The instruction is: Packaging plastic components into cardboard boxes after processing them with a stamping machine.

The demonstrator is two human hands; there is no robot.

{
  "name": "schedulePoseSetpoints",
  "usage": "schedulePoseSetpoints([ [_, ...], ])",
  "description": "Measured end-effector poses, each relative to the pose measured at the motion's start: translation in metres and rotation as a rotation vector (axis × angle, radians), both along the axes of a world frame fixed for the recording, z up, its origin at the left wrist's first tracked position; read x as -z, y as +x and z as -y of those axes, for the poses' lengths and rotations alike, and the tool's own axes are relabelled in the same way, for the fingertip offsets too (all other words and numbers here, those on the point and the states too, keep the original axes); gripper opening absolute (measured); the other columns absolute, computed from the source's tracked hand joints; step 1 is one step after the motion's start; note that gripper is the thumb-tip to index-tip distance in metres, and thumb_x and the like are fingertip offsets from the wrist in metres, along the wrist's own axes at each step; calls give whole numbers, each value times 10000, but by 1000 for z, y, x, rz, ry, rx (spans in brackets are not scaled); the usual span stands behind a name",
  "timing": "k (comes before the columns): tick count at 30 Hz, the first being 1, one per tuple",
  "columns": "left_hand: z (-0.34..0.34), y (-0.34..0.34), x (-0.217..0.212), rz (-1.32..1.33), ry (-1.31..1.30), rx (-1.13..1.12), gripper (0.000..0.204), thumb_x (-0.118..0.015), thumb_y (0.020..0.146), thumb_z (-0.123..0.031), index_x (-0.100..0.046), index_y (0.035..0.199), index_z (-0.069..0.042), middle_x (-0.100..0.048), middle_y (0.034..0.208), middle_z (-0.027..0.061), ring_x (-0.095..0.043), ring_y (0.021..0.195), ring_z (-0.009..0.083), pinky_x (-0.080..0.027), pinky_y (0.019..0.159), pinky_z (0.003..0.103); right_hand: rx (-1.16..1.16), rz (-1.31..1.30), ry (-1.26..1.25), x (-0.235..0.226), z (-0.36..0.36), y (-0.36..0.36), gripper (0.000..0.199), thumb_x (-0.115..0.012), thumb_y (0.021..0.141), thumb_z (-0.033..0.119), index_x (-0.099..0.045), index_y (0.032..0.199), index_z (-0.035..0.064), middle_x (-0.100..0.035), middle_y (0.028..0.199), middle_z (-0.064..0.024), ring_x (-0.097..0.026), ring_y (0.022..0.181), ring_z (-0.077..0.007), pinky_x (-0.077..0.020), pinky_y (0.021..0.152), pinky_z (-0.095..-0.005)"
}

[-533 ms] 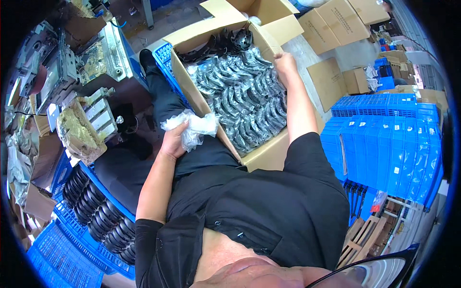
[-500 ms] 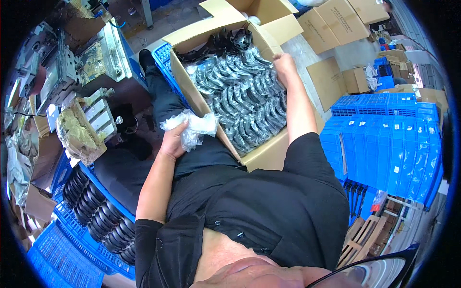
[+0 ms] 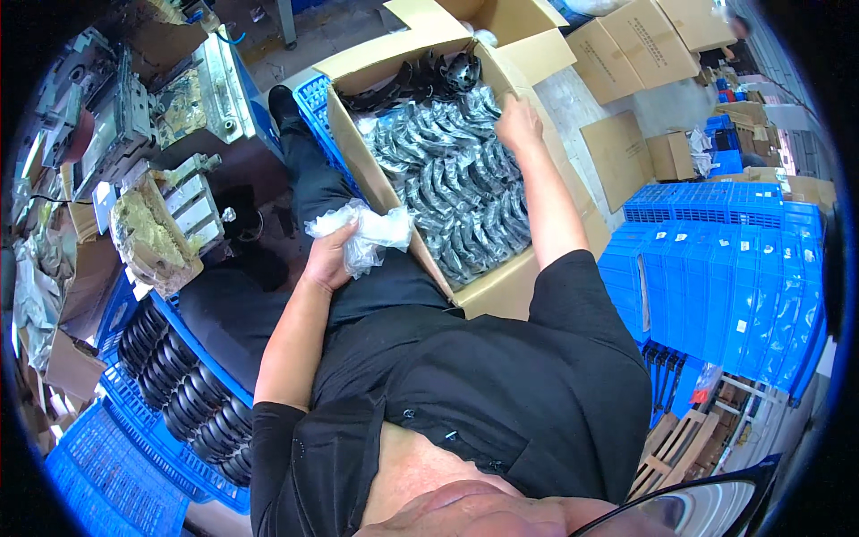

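I sit with an open cardboard box in front of me. It is filled with several curved grey metal parts wrapped in clear plastic; a few bare black ones lie at its far end. My left hand rests on my lap, closed around a crumpled bunch of clear plastic bags. My right hand reaches to the box's far right side, fingers on the wall or on a wrapped part there; which, I cannot tell.
A blue crate of black curved parts stands at my lower left. Grimy metal fixtures and machinery sit at the left. Stacked blue crates fill the right. Flat and closed cardboard boxes lie beyond.
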State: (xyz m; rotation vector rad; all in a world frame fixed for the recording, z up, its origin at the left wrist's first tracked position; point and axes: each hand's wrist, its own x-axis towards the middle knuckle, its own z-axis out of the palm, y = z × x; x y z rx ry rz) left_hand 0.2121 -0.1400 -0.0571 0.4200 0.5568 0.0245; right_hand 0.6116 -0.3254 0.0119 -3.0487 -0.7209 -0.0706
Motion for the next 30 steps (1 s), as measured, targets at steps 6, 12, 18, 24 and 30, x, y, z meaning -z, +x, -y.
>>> schedulePoseSetpoints([
  [6, -1, -1, -1, 16, -25, 5, 321, -623, 1058, -167, -606, 1337, -8, -715, 1231, 157, -718, 1117, 326, -582, 984, 485, -535, -587, 347, -23, -92, -82, 445, -723, 839, 215, -728, 1258, 65, -710, 1256, -223, -670, 1179, -408, -533, 1033, -472],
  [12, 0, -1, -6, -8, 17, -9, 330, -615, 1062, -167, -601, 1345, 1, -712, 1253, 166, -717, 1123, 332, -579, 992, 485, -741, -357, 207, 39, -145, -108, 482, -718, 825, 258, -731, 1279, 98, -699, 1280, -242, -663, 1212, -408, -537, 1039, -491],
  [18, -2, -2, 5, 12, 20, 10, 336, -595, 1070, -168, -594, 1354, 11, -703, 1274, 176, -708, 1153, 338, -567, 1026, 486, -771, -456, -64, 30, -163, -103, 456, -695, 782, 229, -783, 1223, 151, -761, 1129, -214, -721, 1094, -388, -569, 997, -480],
  [24, -2, -1, 2, 24, 7, 4, 328, -609, 1062, -162, -605, 1341, 10, -709, 1258, 173, -714, 1134, 332, -573, 1013, 482, -787, -499, -79, 40, -173, -99, 381, -718, 778, 232, -816, 1141, 174, -774, 1123, -166, -739, 1059, -362, -586, 960, -458],
  [30, -2, -3, 0, -10, 18, -1, 324, -621, 1056, -162, -614, 1331, 9, -717, 1240, 167, -721, 1113, 326, -585, 987, 477, -837, -474, 12, 30, -171, -91, 260, -763, 783, 221, -833, 1022, 148, -785, 1000, -144, -757, 957, -348, -600, 878, -454],
])
